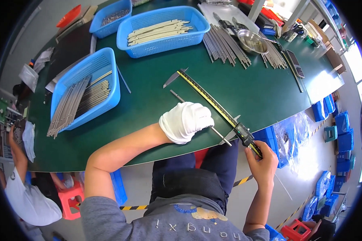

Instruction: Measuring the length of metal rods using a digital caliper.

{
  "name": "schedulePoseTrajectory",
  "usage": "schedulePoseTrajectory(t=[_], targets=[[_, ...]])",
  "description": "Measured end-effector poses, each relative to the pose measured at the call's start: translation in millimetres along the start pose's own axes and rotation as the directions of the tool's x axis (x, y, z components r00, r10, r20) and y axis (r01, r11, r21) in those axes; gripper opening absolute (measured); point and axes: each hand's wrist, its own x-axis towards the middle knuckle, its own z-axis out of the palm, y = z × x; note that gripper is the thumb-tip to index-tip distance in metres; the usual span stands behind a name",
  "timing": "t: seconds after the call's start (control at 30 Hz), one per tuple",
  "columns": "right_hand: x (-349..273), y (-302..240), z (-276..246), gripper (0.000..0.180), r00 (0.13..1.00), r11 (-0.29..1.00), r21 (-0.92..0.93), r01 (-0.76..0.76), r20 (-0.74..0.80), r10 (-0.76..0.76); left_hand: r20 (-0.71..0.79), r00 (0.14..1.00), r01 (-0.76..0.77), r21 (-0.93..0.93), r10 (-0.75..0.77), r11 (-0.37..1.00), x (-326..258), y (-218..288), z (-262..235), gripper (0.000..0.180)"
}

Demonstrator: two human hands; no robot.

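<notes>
My left hand (185,122), in a white glove, is closed around a thin grey metal rod (221,135) whose two ends stick out past the fingers. My bare right hand (263,162) grips the lower end of a digital caliper (208,97) with a black display body and a yellow-marked beam. The caliper slants up and left above the green table (149,90), and its jaws are spread far apart. The rod lies alongside the beam, between the two jaws; whether its ends touch them I cannot tell.
A blue basket (116,91) of grey rods stands at left. Behind it, another blue basket (165,50) holds pale rods. Loose grey rods (225,45) and a metal bowl (252,41) lie at back right, near a phone (295,63). A co-worker (28,193) is at far left.
</notes>
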Motion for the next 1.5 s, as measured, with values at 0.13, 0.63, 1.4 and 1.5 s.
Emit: schedulePoseTrajectory(t=[0.13,0.63,1.4,1.5], targets=[[1,0,-2,0.029,0.998,0.999,0.013,-0.041,0.054,0.041,0.016,0.997,0.075,-0.061,-0.074,0.995,-5,-3,5,0.014],[-14,8,-5,0.029,0.996,0.995,-0.069,0.078,0.053,-0.074,-0.066,0.958,0.265,-0.171,-0.279,0.949,-7,-2,7,0.013],[-14,5,-11,0.025,0.992,0.997,-0.025,0.075,0.104,-0.072,0.025,0.942,0.336,-0.123,-0.336,0.934,-9,-4,-4,0.017],[-13,7,-12,0.024,0.991,0.996,-0.039,0.075,0.110,-0.071,0.025,0.944,0.329,-0.109,-0.329,0.938,-9,-2,-4,0.018]])
